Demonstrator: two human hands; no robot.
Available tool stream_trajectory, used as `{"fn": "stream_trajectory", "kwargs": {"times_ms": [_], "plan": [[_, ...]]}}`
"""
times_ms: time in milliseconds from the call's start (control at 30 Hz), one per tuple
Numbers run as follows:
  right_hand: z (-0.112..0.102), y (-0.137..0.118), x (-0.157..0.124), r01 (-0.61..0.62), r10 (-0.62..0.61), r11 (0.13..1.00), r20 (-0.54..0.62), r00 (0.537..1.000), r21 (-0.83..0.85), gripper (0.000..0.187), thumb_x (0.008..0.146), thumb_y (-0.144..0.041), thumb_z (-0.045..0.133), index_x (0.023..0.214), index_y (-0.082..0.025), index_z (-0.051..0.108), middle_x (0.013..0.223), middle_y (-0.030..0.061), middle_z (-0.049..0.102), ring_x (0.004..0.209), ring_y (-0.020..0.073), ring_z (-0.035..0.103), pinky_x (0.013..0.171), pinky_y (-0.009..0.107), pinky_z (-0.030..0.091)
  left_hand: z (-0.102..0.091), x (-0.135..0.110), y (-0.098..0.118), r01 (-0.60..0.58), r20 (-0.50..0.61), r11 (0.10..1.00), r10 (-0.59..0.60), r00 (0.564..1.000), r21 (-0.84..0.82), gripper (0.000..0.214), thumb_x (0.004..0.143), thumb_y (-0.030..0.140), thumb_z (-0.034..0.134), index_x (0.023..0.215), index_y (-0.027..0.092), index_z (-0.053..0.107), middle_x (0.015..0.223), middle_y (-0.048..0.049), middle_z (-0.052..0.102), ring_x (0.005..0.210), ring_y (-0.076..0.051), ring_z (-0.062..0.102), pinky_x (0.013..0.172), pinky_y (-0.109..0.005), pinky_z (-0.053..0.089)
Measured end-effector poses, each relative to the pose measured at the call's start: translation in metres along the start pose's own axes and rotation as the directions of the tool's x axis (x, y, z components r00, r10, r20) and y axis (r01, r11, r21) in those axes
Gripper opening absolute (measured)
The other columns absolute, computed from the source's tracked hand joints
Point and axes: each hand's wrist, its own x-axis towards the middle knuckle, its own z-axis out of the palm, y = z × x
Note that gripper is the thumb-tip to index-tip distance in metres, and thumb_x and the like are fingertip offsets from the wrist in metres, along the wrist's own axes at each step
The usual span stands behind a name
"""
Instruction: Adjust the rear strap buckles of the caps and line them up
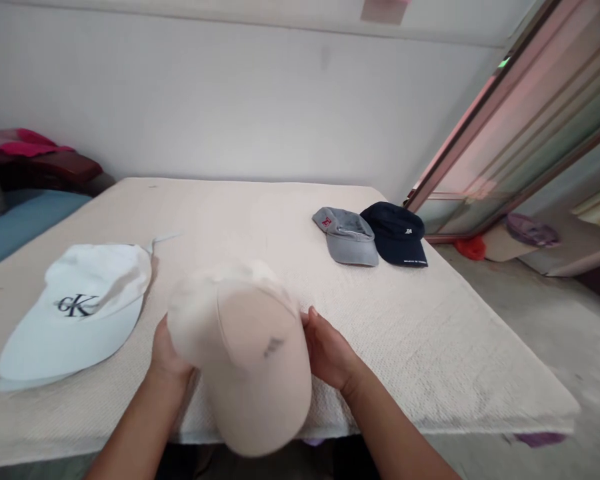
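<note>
Beige Adidas baseball cap (245, 353): held above the near edge of cream cover (430, 347)
Left hand (170, 353): grips one side; finger spread hidden
Right hand (333, 353): fingers half-curled against the other side

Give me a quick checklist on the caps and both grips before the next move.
1. Left grip on the beige cap: ok, at its left side.
2. Right grip: ok, at the opposite side.
3. White cap apart from the beige one: ok, off to the left.
4. Visible gap between gray cap and navy cap: not ok, none shows.
5. Beige cap's inside: cannot tell, hidden.
</note>
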Motion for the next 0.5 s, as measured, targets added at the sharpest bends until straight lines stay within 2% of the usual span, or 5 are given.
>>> {"fn": "stream_trajectory", "kwargs": {"times_ms": [100,167,267,333,500], "plan": [[-0.004,0.004,-0.003,-0.002,0.020,0.994,0.162,0.987,-0.108,0.042,0.076,-0.043,0.067,0.106,-0.015,0.062,0.100,0.0104,0.067,0.087,0.0202,0.064,0.075,0.031,0.048,-0.001,0.010,0.014,-0.175,-0.135,0.985,0.173,0.976,-0.002,0.039,0.089,0.020,0.038,0.122,0.021,0.059,0.090,-0.0041,0.076,0.087,-0.018,0.070,0.078,-0.026,0.056],[-0.006,0.007,-0.002,-0.034,0.065,0.986,0.194,0.979,-0.161,0.036,0.073,-0.032,0.072,0.103,-0.014,0.060,0.085,0.0076,0.068,0.072,0.0160,0.064,0.058,0.023,0.045,0.002,0.012,0.019,-0.197,-0.165,0.980,0.190,0.968,-0.028,0.042,0.092,0.020,0.032,0.128,0.020,0.053,0.101,-0.0067,0.074,0.095,-0.018,0.068,0.084,-0.029,0.053],[-0.006,0.010,0.005,0.014,0.001,0.994,0.139,0.990,-0.105,0.028,0.078,-0.031,0.068,0.098,-0.014,0.059,0.070,0.0046,0.065,0.059,0.0119,0.061,0.046,0.018,0.037,0.004,0.009,0.021,-0.130,-0.104,0.987,0.121,0.987,-0.092,0.046,0.094,0.018,0.026,0.134,0.022,0.048,0.113,-0.0077,0.070,0.106,-0.019,0.063,0.094,-0.034,0.048],[-0.004,0.011,0.010,0.048,-0.042,0.997,0.108,0.993,-0.052,0.026,0.081,-0.034,0.064,0.096,-0.014,0.058,0.063,0.0020,0.061,0.052,0.0093,0.056,0.043,0.017,0.034,0.006,0.006,0.020,-0.113,-0.054,0.988,0.108,0.993,-0.104,0.044,0.094,0.019,0.030,0.135,0.025,0.047,0.117,-0.0062,0.068,0.110,-0.019,0.061,0.095,-0.034,0.047],[-0.001,0.012,0.024,0.002,0.004,0.994,-0.050,0.999,0.107,0.017,0.077,-0.023,0.067,0.090,-0.015,0.058,0.061,-0.0058,0.050,0.042,0.0015,0.043,0.037,0.013,0.021,0.016,-0.003,0.012,-0.076,-0.032,0.995,0.074,0.997,-0.062,0.044,0.091,0.016,0.039,0.133,0.027,0.049,0.114,-0.0047,0.070,0.109,-0.020,0.062,0.093,-0.034,0.050]]}}
